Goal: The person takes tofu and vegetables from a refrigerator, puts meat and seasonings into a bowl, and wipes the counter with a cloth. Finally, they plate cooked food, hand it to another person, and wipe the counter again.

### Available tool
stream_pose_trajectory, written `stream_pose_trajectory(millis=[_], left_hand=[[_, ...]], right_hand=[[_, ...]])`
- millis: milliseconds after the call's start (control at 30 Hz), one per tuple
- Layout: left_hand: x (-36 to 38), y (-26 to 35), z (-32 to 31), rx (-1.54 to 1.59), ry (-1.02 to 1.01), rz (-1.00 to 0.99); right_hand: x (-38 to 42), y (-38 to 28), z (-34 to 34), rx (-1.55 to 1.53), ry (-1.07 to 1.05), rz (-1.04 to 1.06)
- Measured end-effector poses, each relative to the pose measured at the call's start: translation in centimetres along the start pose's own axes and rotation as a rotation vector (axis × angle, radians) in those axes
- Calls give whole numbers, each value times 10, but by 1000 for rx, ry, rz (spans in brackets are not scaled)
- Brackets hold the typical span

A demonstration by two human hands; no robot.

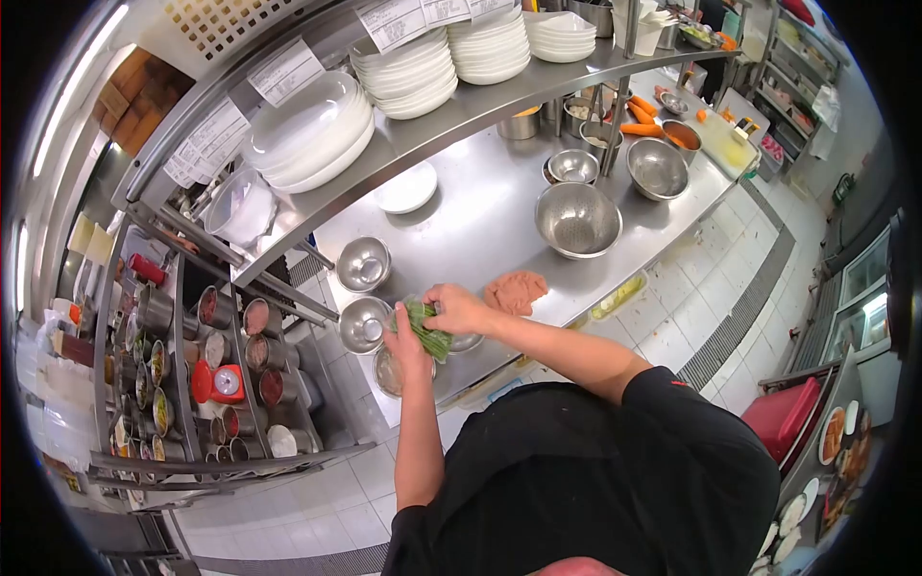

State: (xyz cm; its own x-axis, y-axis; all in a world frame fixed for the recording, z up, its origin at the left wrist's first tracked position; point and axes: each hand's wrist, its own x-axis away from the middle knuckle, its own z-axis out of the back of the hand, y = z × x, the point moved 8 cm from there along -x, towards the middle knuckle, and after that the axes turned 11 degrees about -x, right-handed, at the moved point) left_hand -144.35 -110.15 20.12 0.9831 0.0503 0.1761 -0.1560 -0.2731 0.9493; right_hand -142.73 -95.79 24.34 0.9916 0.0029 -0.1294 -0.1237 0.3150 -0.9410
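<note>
My left hand (411, 348) is wrapped round a bundle of long green vegetables (432, 342), seemingly in thin clear plastic; the exact kind is too small to make out. From the other side, my right hand (457, 312) closes its fingers on the top of the same bundle. Both hands are above the left end of the steel table. Close by the left hand stands a steel bowl (357, 329), with another steel bowl (364, 261) behind it. Partly hidden under the hands and greens are a further bowl (386, 376) and a small bowl (468, 343). A crumpled salmon-pink cloth (516, 292) lies right of my right hand.
Over the table runs a steel shelf (413, 120) with stacked white plates (490, 48). A perforated colander (578, 221), a bowl (658, 170) and carrots (642, 117) are on the right. At left, a rack (182, 384) holds many containers and a red scale (219, 383).
</note>
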Motion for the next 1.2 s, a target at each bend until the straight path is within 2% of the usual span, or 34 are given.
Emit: stream_pose_trajectory(millis=[33, 100, 133, 200, 300, 367, 400, 433, 467, 500, 533, 567, 633, 700, 733, 767, 800, 833, 867, 900, 933, 967, 1000, 1033, 1067, 1100, 1133, 1200], left_hand=[[-2, -4, 1, 55, 13, 29], [-13, -17, 13, 108, 37, 66], [-28, -35, 21, 163, 7, 117], [-27, -49, 22, 220, -8, 181], [-20, -32, 14, 97, 44, 115], [-21, -27, 18, -53, 0, 73], [-22, -24, 15, -97, -59, 74], [-19, -27, 22, -105, -25, 94], [-17, -28, 17, -89, -103, 66], [-17, -26, 11, -68, -188, 30], [-20, -31, 17, -68, -170, 34], [-23, -34, 22, -110, -161, 6], [-23, -39, 32, -151, -147, -13], [-23, -32, 46, -449, -91, -102], [-21, -29, 49, -448, -90, -98], [-20, -24, 54, -530, -49, -100], [-18, -19, 57, -611, -15, -101], [-8, -7, 52, -675, -23, -79], [-16, -22, 63, -678, 3, -84], [-28, -38, 66, -668, 11, -95], [-27, -33, 60, -688, 9, -132], [-22, -27, 51, -711, 1, -167], [-20, -24, 41, -696, -6, -218], [-19, -17, 33, -685, 6, -270], [-17, -13, 24, -678, -36, -287], [-18, -18, 27, -446, -27, -151], [-20, -27, 29, -220, -10, -7], [-28, -34, 27, -172, 4, 13]], right_hand=[[4, 0, 0, -1, -7, -8], [13, -17, 0, -30, 2, 197], [15, -22, -1, -32, -7, 190], [24, -35, -6, 128, -51, 262], [17, -14, -10, 269, -35, 230], [13, -16, -5, 332, -66, 82], [8, -14, 1, 173, -10, 53], [5, -7, 4, 16, 49, 17], [0, 8, -3, 4, 22, 7], [-7, 22, -3, -263, 83, -13], [-11, 30, -1, -529, 149, -35], [-15, 34, -2, -531, 138, -41], [-13, 54, 7, -769, 284, -102], [-11, 69, 11, -765, 317, -164], [-10, 78, 16, -763, 359, -214], [-11, 78, 18, -343, 158, -241], [-5, 83, 16, -338, 166, -245], [3, 66, 13, -36, 153, -97], [6, 49, 19, 288, 162, 42], [-7, 85, 0, 252, 189, 209], [-3, 66, -8, 86, 93, 106], [-6, 63, -26, 57, -71, 50], [-2, 60, -35, -71, -109, 81], [0, 55, -34, -23, -12, 27], [-2, 61, -36, -156, 46, -4], [-4, 70, -35, -295, 89, -29], [-2, 65, -29, -292, 109, -24], [-2, 49, -27, -449, 89, 54]])
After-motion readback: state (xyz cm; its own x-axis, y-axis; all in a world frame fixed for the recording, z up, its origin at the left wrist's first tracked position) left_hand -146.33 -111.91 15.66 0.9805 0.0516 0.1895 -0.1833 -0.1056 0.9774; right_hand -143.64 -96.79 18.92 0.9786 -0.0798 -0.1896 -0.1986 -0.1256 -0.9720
